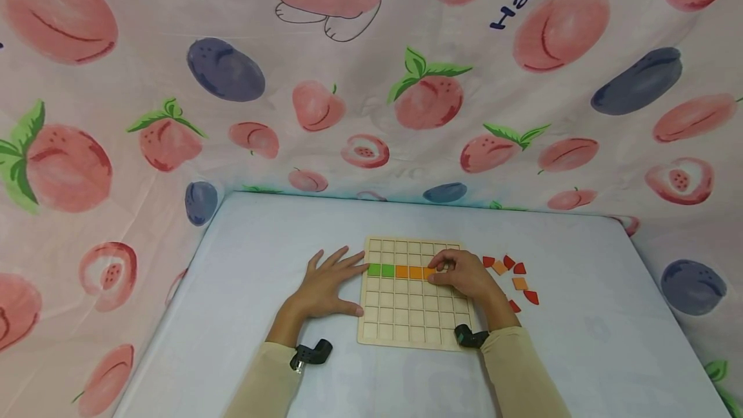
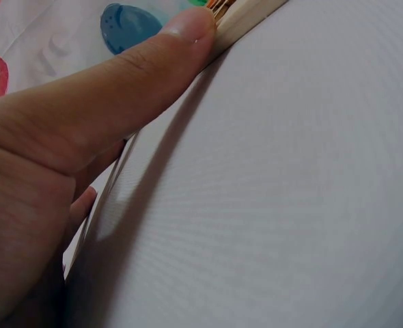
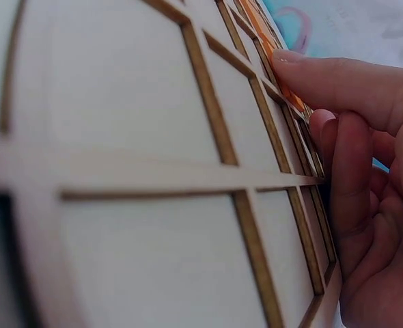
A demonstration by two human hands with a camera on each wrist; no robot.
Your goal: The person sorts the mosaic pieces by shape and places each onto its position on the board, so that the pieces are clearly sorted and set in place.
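Observation:
A wooden grid board (image 1: 416,311) lies on the white table. Along one row of its cells run two green square tiles (image 1: 381,270), then orange square tiles (image 1: 409,272). My left hand (image 1: 325,286) is spread beside the board's left edge, its thumb (image 2: 181,34) touching the rim in the left wrist view. Over the same row, my right hand (image 1: 464,273) pinches the rightmost orange square tile (image 1: 428,273) at its cell, fingers bent and partly hiding it. In the right wrist view, the thumb (image 3: 311,72) is against the orange tile (image 3: 259,24).
Right of the board lie several loose red pieces (image 1: 531,297) with a curved side and two orange squares (image 1: 520,284). Some are partly behind the right forearm. A fruit-patterned cloth (image 1: 360,115) hangs behind the table (image 1: 278,224). Both wrists wear black cameras (image 1: 313,352).

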